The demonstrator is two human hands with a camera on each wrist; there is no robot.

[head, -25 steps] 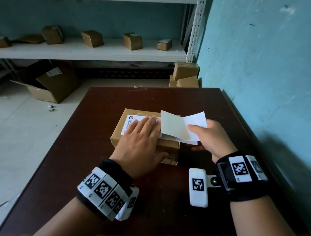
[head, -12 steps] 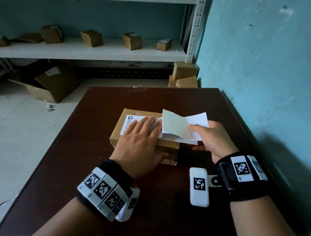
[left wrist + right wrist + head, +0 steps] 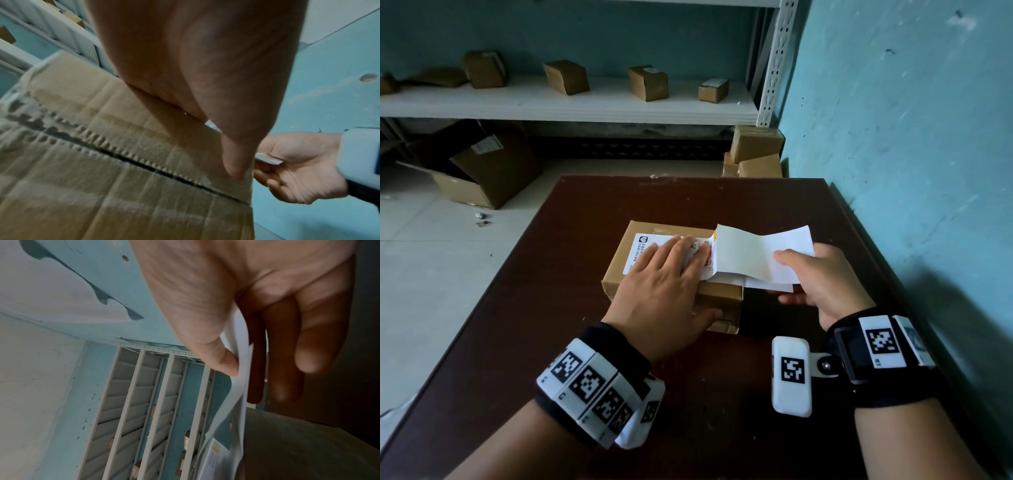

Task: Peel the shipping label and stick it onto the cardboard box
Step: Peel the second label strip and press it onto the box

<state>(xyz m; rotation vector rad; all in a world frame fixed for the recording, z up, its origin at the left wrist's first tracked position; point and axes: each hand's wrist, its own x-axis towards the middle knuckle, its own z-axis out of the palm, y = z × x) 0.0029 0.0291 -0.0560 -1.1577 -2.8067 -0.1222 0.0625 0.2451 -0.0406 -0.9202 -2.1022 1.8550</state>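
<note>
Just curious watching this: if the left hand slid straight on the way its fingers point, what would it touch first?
Probably the backing paper, folded up just past the left hand, whose fingers lie flat on the shipping label.

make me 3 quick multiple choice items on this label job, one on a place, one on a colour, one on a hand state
1. Where does the cardboard box sit?
A on the shelf
B on the brown table
C on the floor

2. What colour is the wall beside the table?
A teal
B red
C yellow

3. What is the left hand doing?
A hanging idle
B gripping a pen
C pressing flat on the shipping label

Answers:
1 B, the box rests on the tabletop.
2 A, the painted wall is blue-green.
3 C, straight fingers lie on the label while the right hand pinches the backing sheet.
</note>
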